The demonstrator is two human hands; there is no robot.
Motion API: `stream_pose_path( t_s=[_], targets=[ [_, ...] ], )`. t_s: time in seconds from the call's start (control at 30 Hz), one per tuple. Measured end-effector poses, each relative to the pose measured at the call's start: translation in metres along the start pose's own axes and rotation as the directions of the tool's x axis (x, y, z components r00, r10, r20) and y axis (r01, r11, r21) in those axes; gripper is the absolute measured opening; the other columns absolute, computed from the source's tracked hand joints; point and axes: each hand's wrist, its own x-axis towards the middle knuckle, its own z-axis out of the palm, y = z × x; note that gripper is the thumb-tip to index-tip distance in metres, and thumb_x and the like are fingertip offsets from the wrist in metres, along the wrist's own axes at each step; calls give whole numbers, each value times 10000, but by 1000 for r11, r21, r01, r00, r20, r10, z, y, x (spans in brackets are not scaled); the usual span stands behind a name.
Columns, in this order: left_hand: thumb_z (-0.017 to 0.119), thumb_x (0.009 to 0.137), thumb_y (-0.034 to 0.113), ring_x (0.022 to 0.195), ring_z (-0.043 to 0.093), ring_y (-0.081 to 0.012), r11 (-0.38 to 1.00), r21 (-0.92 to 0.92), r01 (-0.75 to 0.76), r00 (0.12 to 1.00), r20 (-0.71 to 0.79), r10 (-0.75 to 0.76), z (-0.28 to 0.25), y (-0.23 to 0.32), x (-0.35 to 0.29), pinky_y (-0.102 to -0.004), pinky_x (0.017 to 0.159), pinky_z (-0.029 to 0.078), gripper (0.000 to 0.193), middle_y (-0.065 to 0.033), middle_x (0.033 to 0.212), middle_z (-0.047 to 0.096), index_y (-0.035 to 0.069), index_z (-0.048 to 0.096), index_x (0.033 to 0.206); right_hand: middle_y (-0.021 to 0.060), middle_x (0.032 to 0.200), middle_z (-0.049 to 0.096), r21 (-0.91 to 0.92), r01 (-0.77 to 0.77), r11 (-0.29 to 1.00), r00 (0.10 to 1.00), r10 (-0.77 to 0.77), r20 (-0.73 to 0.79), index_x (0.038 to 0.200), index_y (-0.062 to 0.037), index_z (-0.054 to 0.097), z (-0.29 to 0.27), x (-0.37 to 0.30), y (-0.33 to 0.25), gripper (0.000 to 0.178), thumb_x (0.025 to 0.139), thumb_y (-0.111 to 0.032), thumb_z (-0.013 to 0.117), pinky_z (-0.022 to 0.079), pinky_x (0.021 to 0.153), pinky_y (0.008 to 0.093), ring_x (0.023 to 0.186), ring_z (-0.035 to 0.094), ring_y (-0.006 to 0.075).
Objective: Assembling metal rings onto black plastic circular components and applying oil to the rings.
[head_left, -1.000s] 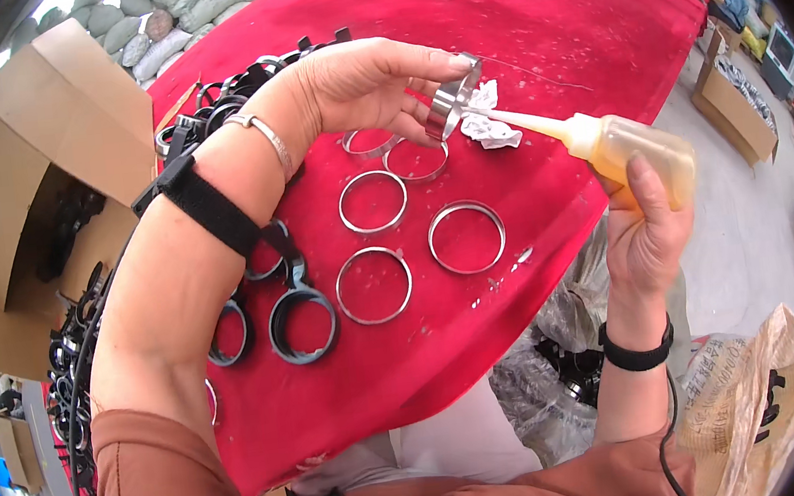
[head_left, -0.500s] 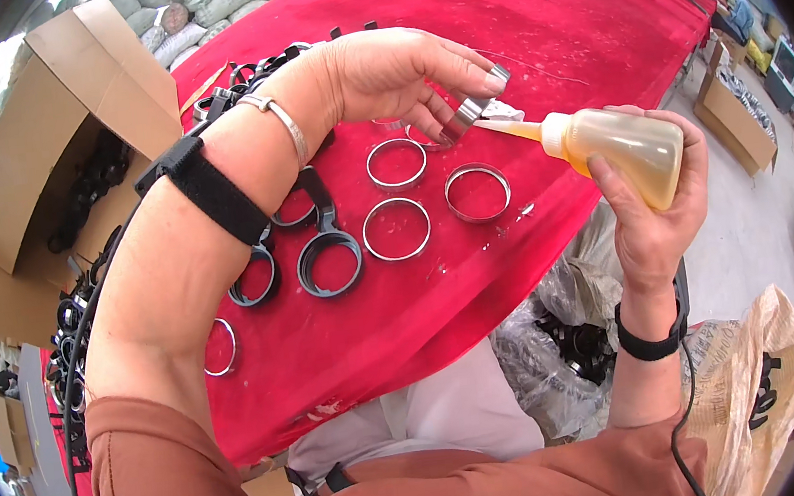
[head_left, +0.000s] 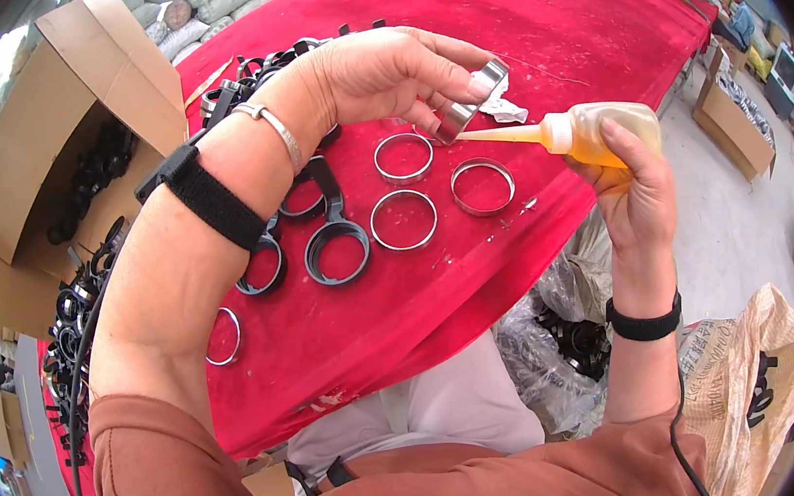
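My left hand (head_left: 412,75) pinches a silver metal ring (head_left: 463,113) by its rim, held above the red-covered table. My right hand (head_left: 634,182) is wrapped round a clear squeeze bottle (head_left: 614,130) of amber liquid. The bottle lies nearly level, and its long pointed nozzle (head_left: 502,135) reaches the lower edge of the held ring; whether it touches cannot be made out. Below the hands, several loose metal rings, such as one thin ring (head_left: 379,234) and a wider band (head_left: 460,209), rest on the cloth. Beside them lies a dark grey ring-shaped part with a handle (head_left: 336,226).
Black clamp-like parts (head_left: 233,95) are heaped behind my left arm. An open cardboard box (head_left: 25,207) stands at left. A white crumpled wad (head_left: 504,106) lies beyond the nozzle. Plastic bags (head_left: 547,358) and a woven sack (head_left: 744,375) sit below the table's right edge.
The bottle has moved left and tipped closer to level, its nozzle now lower along the ring. My right hand has shifted its grip, with the thumb on top. The ring has turned slightly.
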Motion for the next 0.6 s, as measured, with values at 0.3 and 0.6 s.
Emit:
stream_pose_path(
  t_s=[0.3,0.6],
  targets=[
    [667,769,103,902,632,-180,999,-14,-36,999,-32,36,-3,-8,-4,-339,813,528,562,-87,1040,630,-10,482,1288,134,1011,610,-271,310,911,947,-321,4,1084,19,486,5,-10,2,399,754,7,710,527,810,323,924,626,214],
    [672,799,216,844,577,-175,1000,-15,5,1000,-27,-5,-2,-8,-5,-314,741,490,461,-87,1043,610,4,554,1191,196,1064,590,-437,763,477,647,-560,518,1124,-4,433,21,-28,-9,526,690,27,729,515,828,364,966,603,283]
  ],
)
